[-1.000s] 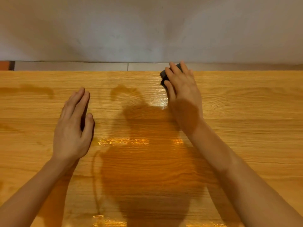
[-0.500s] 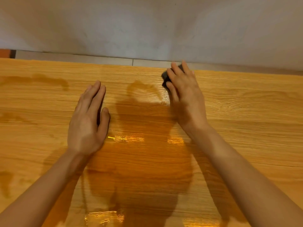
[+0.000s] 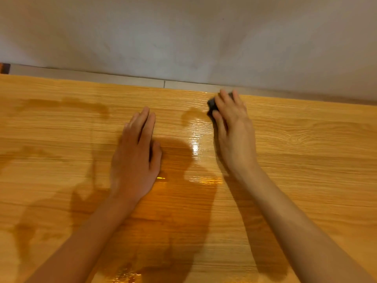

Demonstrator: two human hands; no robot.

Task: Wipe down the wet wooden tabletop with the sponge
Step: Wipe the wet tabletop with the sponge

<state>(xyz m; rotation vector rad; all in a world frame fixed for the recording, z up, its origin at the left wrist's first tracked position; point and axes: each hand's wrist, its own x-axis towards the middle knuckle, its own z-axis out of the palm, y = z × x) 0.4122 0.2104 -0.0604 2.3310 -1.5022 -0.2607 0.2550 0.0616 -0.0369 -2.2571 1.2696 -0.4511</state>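
Sponge (image 3: 212, 103), dark, sits at the far edge of the tabletop (image 3: 306, 160), close under the wall (image 3: 183, 37). Right hand (image 3: 232, 127) lies over it, fingers curled down round it. Left hand (image 3: 135, 158) rests flat on the tabletop, fingers straight, beside a glossy wet patch (image 3: 195, 144) between the hands.

Tabletop (image 3: 306, 160) lies open rightward of the sponge (image 3: 212, 103); wall (image 3: 183, 37) blocks beyond.
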